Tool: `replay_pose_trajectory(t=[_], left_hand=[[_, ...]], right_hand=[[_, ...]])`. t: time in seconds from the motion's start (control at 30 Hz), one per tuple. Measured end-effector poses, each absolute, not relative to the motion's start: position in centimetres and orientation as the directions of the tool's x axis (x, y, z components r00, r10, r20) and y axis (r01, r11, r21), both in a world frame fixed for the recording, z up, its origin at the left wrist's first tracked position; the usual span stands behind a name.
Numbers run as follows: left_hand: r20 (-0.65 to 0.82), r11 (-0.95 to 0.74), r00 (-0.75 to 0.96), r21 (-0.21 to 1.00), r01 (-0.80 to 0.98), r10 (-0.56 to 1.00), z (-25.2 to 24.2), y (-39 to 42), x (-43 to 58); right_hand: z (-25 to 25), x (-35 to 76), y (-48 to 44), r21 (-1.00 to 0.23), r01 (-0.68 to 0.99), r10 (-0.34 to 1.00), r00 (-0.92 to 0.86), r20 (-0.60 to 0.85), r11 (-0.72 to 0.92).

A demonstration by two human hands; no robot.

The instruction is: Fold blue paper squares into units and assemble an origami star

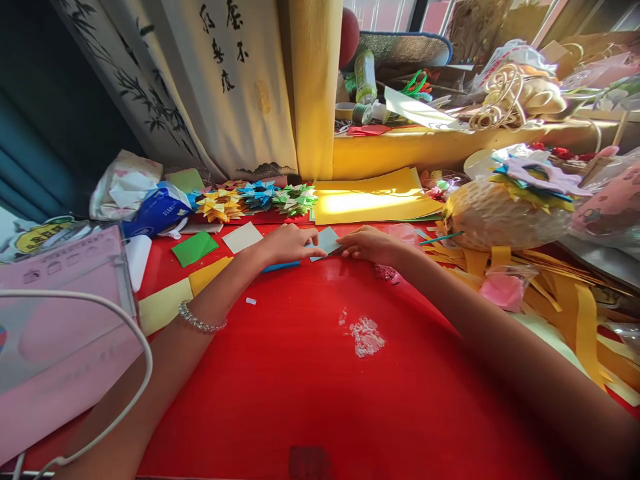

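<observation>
A small pale blue square of paper (pixel 326 241) lies between my hands at the far part of the red table (pixel 300 373). My left hand (pixel 289 244), below a wrist with a beaded bracelet (pixel 197 321), has its thumb and fingers on the paper's left side. From the right, my right hand (pixel 367 244) pinches the paper's edge, with the fingers bent together. A blue stick-like thing (pixel 281 266) lies just under my left hand. Close to my left forearm are a white paper square (pixel 242 237), a green one (pixel 195 249) and yellow sheets (pixel 167 305).
Folded paper stars (pixel 257 200) stand along the back beside stacked yellow sheets (pixel 370 197). A pink box (pixel 60 340) and a white cable (pixel 145 347) occupy the left. Yellow paper strips (pixel 585 327) and a plastic-wrapped bundle (pixel 505 213) crowd the right. Whitish residue (pixel 367 337) marks the tabletop.
</observation>
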State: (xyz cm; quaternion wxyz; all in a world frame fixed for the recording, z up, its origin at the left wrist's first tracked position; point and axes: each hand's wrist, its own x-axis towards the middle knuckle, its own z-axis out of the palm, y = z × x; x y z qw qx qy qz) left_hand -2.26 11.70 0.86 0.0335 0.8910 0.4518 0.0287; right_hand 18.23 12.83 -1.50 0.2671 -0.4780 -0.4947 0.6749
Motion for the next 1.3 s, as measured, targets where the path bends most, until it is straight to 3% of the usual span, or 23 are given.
replay_pose_trajectory(t=[0.23,0.5,0.77,1.13,1.3], left_hand=[[0.051,-0.595,0.598,-0.064,0.801,0.800,0.7,11.1,-1.2],[0.039,-0.617,0.617,0.012,0.787,0.786,0.8,11.6,-1.7],[0.038,-0.647,0.646,0.007,0.762,0.762,0.6,11.9,-2.0],[0.076,-0.549,0.565,-0.164,0.820,0.821,0.6,10.9,-1.5],[0.077,-0.673,0.681,-0.103,0.732,0.728,0.7,10.8,-1.7]], right_hand=[[-1.3,17.7,12.1,-0.934,0.170,0.845,-0.398,-0.357,-0.315],[-2.3,17.0,12.2,-0.963,0.227,0.917,-0.334,-0.217,-0.145],[-3.0,16.5,12.0,-0.963,0.264,0.955,-0.270,-0.121,-0.047],[-1.3,17.7,12.0,-0.946,0.212,0.866,-0.391,-0.312,-0.245],[-1.5,17.6,12.1,-0.950,0.196,0.871,-0.388,-0.303,-0.243]])
